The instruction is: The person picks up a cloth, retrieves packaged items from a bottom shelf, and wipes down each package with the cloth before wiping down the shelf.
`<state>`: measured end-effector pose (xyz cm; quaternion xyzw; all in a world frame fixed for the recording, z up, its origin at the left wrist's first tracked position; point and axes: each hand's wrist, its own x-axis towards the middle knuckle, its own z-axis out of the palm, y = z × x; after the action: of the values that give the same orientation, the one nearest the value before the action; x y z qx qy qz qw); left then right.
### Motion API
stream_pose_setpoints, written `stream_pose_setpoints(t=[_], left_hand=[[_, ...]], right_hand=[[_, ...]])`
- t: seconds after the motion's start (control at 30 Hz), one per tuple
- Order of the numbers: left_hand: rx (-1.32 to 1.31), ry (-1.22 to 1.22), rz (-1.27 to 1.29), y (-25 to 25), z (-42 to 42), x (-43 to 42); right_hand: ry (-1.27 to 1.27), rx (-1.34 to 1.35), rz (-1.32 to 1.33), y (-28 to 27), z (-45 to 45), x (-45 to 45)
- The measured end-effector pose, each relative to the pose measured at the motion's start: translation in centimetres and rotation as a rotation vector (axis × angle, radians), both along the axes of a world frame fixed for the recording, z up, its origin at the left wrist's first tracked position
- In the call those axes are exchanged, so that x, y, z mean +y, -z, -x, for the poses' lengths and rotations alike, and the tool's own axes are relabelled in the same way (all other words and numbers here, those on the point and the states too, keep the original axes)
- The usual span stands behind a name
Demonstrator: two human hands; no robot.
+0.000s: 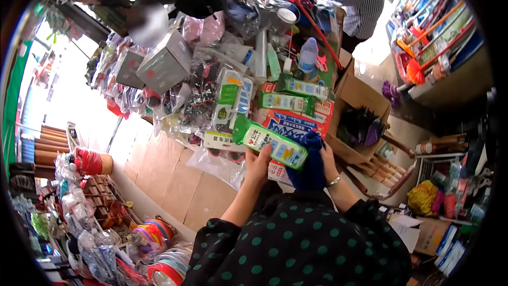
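Observation:
My left hand (pixel 257 163) is closed on the near end of a long green-and-white plastic packet (pixel 272 142) with printed pictures on it. A dark blue cloth (pixel 309 168) is bunched in my right hand (pixel 329 162), pressed against the packet's right end; part of that hand's fingers is hidden behind the cloth. Two similar green packets, one nearer (pixel 288 104) and one farther (pixel 304 88), lie on the crowded table just beyond. Under them is a red-and-blue printed box (pixel 296 122). Clear-wrapped green-and-white packs (pixel 228 98) lie to the left.
Grey boxes (pixel 165 63) sit on wrapped goods at the table's left. An open cardboard box (pixel 365 87) with dark items stands at the right. A purple-white bottle (pixel 308 55) is farther back. Another person (pixel 360 2) in a striped shirt stands beyond the table.

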<state>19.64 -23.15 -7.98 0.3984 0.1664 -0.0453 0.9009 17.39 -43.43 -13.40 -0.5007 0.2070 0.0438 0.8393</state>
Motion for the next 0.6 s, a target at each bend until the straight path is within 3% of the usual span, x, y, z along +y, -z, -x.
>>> stream_pose_setpoints(t=[0.03, 0.07, 0.13, 0.17, 0.2, 0.27, 0.33, 0.4, 0.43, 0.47, 0.53, 0.6], left_hand=[[-0.068, 0.038, -0.161, 0.0, -0.2, 0.7], [-0.13, 0.077, -0.324, -0.1, -0.3, 1.4], [-0.262, 0.162, -0.458, -2.9, -0.8, 1.9], [-0.283, 0.215, -0.5, -2.9, -1.0, 2.1], [-0.304, 0.28, -0.543, -2.9, -1.1, 2.2], [-0.292, 0.342, -0.558, -3.1, -1.1, 1.5], [-0.402, 0.413, -0.746, -2.0, -1.0, 0.4], [-0.751, 0.488, -1.059, -3.3, -0.9, -0.8], [-0.511, 0.468, -0.766, -0.6, -0.5, -0.4], [-0.352, 0.575, -0.797, -0.9, -0.5, 0.3], [-0.492, 0.713, -1.168, -2.2, -0.9, 1.9], [-0.514, 0.732, -1.174, -2.6, -0.5, 2.2]], right_hand=[[0.055, 0.016, 0.135, -0.1, -0.9, -1.0], [0.047, 0.015, 0.062, -1.7, -1.4, -2.0], [0.085, -0.114, -0.271, 1.8, -2.6, -5.0], [0.094, -0.209, -0.048, -5.6, -2.3, -3.9], [0.106, -0.206, -0.034, -9.5, -2.3, -2.8], [-0.05, -0.345, -0.026, -13.6, -3.0, -1.0], [-0.271, -0.916, 0.975, -14.1, -5.2, 1.0], [-0.259, -0.895, 1.497, -16.1, -5.5, 5.0], [-0.464, -0.758, 1.282, -15.5, -6.2, 5.1], [-0.653, -0.633, 1.049, -14.2, -7.2, 4.9], [-0.628, -0.682, 1.002, -11.2, -7.8, 5.3], [-0.6, -0.579, 0.845, -10.5, -7.5, 5.4]])
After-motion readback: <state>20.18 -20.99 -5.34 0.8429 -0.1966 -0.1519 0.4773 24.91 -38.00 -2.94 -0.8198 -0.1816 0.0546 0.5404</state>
